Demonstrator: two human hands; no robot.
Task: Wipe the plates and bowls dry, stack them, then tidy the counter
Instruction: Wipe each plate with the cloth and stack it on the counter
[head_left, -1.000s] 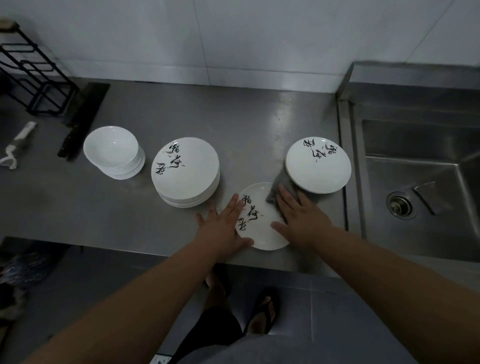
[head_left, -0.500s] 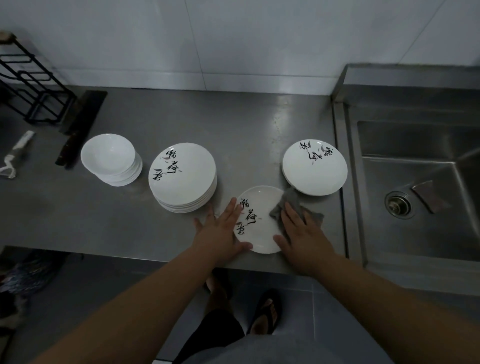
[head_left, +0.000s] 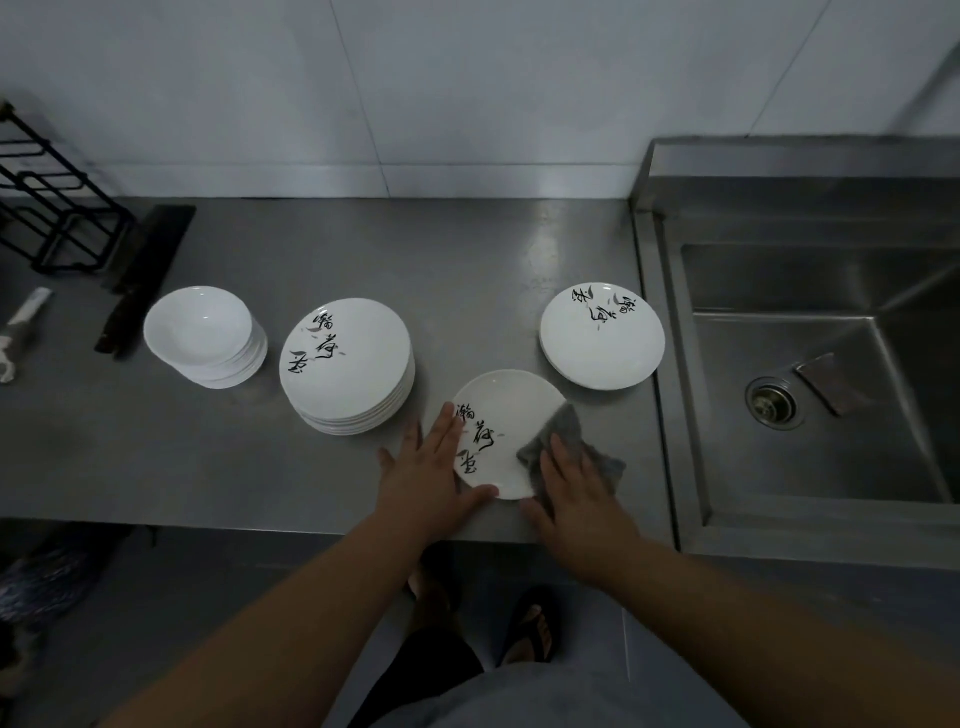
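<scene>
The plate before me is glossy white glazed ceramic, smooth, with black brushed lettering. My grey cloth looks soft, matt, woven. The surface is brushed steel with a dull sheen; the sink is the same metal.
</scene>
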